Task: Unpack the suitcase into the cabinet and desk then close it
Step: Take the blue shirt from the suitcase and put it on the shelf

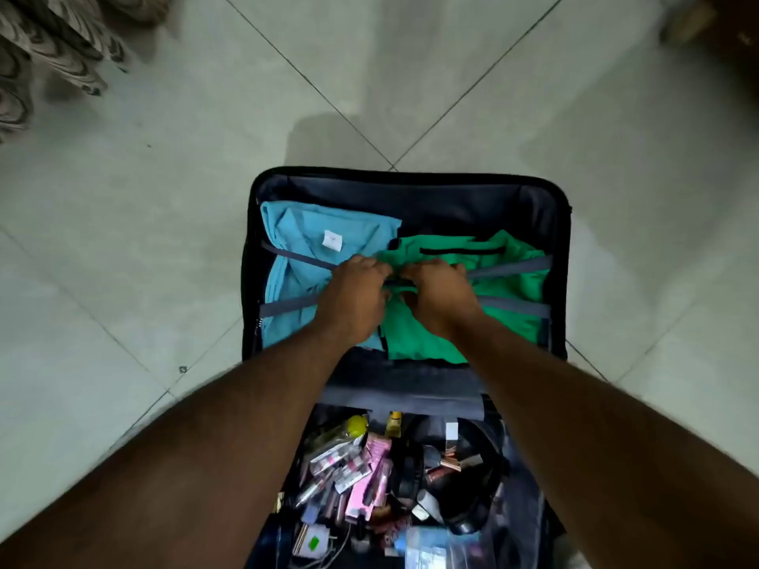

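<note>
A dark suitcase (410, 186) lies open on the tiled floor. Its far half holds a folded light-blue shirt (304, 236) and a folded green garment (505, 281), crossed by grey straps (517, 266). My left hand (355, 297) and my right hand (439, 297) meet at the middle, where the straps join. Their fingers curl round the strap buckle, which they mostly hide. The near half holds several cosmetics and small packets (361, 470) and a dark pouch (472, 478).
Pale floor tiles (164, 199) surround the suitcase on all sides. A patterned fabric (45, 63) hangs at the top left. A dark piece of furniture (723, 30) stands at the top right corner.
</note>
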